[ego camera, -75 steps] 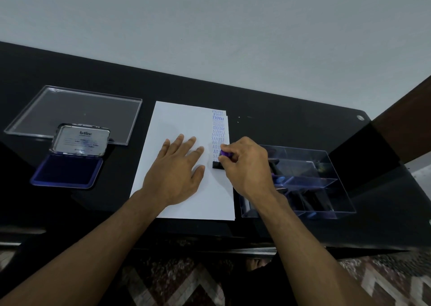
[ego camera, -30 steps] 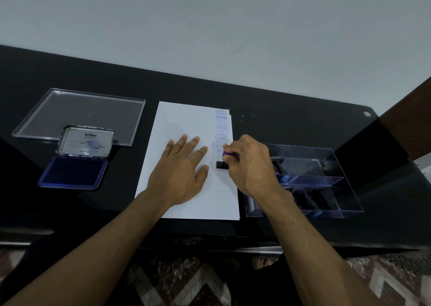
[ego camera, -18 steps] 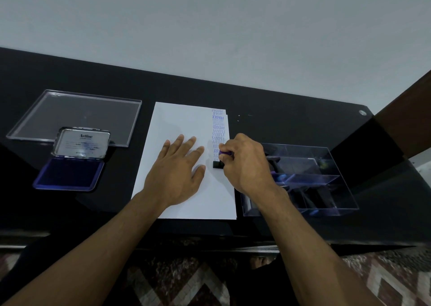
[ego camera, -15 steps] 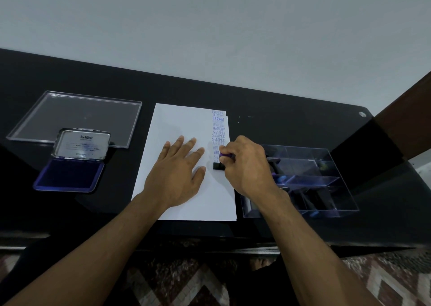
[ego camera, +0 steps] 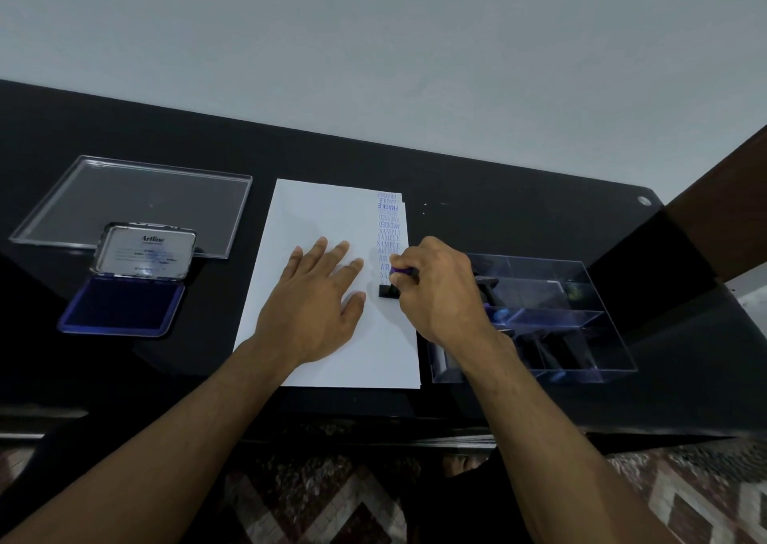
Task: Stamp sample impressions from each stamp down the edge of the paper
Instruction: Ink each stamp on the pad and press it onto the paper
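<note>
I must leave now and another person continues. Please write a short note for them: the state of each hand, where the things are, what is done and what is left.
Left hand: flat on the paper, holding it in place.
Right hand: pinches the stamp, which is on the paper's right edge, below the printed column.
Ink pad: open, left of the paper. Clear lid behind it.
Tray: right of the paper, more stamps inside.
Done: a column of impressions down the right edge, reading FRAGILE, AMENDED, SAMPLE, AIR MAIL.
Left: lift this stamp, then probably stamp the rest from the tray lower down the edge. How many remain I cannot tell.
</note>
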The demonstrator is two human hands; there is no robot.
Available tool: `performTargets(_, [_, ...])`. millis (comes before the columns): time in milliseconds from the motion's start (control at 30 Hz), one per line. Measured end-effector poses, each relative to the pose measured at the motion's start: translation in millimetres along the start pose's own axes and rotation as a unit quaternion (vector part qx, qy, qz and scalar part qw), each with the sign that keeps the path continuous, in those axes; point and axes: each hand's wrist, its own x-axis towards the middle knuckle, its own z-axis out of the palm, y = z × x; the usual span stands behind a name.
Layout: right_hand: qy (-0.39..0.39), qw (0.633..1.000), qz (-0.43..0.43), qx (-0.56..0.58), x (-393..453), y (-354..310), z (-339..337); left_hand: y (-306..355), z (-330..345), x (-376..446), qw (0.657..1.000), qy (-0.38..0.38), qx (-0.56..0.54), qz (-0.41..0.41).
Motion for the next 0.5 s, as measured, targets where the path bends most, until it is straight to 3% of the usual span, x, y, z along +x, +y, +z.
performTargets(500, [0.010, 1.000, 0.005, 0.024, -3.3, 0.7, -1.8, 0.2, -1.3, 0.8, 1.000, -0.007, 0.005, -0.003])
